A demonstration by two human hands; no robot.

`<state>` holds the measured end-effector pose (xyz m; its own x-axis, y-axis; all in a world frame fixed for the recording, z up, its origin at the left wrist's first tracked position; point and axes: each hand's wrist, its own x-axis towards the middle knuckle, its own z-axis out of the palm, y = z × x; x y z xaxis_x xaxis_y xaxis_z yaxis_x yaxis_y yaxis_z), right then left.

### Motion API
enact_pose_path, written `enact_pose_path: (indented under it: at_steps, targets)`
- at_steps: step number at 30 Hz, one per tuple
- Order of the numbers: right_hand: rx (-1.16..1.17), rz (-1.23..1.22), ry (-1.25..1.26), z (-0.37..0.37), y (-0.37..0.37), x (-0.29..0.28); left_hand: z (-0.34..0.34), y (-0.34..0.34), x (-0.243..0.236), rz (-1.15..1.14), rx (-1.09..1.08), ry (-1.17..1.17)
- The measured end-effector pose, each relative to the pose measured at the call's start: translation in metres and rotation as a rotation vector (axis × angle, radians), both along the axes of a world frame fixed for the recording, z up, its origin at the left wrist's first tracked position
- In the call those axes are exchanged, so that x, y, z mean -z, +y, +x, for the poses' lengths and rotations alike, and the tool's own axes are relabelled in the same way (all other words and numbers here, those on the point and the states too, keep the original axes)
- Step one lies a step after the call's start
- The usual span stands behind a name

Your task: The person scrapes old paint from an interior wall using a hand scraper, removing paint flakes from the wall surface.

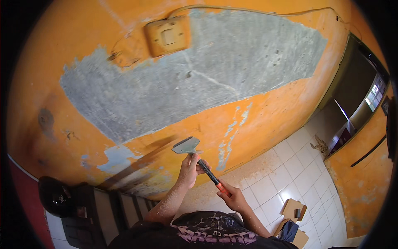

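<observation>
A long-handled wall scraper (186, 145) with a wide metal head and a red and black handle is held in front of me, its head up and to the left. My left hand (190, 171) grips the handle just below the head. Around the red lower end of the handle my right hand (235, 198) is closed. Beyond the scraper stands an orange painted wall (265, 112) with a large bare grey patch (157, 91). The blade appears apart from the wall. Pale dust speckles my forearms.
A wall switch (168, 37) with a cable (248, 9) sits above the patch. Paint flakes (265, 164) lie on the white tiled floor (286, 182). Opened cardboard (293, 209) rests at lower right, a black helmet (55, 197) on a dark cabinet (89, 207) at lower left. A doorway (352, 83) stands right.
</observation>
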<state>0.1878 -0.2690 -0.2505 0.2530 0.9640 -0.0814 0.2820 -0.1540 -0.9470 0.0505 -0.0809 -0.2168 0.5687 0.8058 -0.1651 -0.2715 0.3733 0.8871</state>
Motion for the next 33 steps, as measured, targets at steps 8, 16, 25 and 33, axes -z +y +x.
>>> enact_pose_path:
  at_steps: [8,16,25,33]
  targets:
    - [0.015,-0.006,-0.042,0.143,-0.066,0.013,0.13,-0.066,0.025,-0.068,-0.003,0.012]
    - [-0.051,-0.051,-0.031,0.252,-0.079,0.004,0.226,-0.09,0.043,-0.099,-0.052,0.034]
    - [-0.004,0.024,-0.038,0.358,-0.04,-0.015,0.348,-0.037,0.024,-0.001,0.022,0.004]
    - [0.207,-0.119,-0.079,0.482,-0.051,-0.006,0.51,-0.027,0.019,-0.007,0.25,0.028]
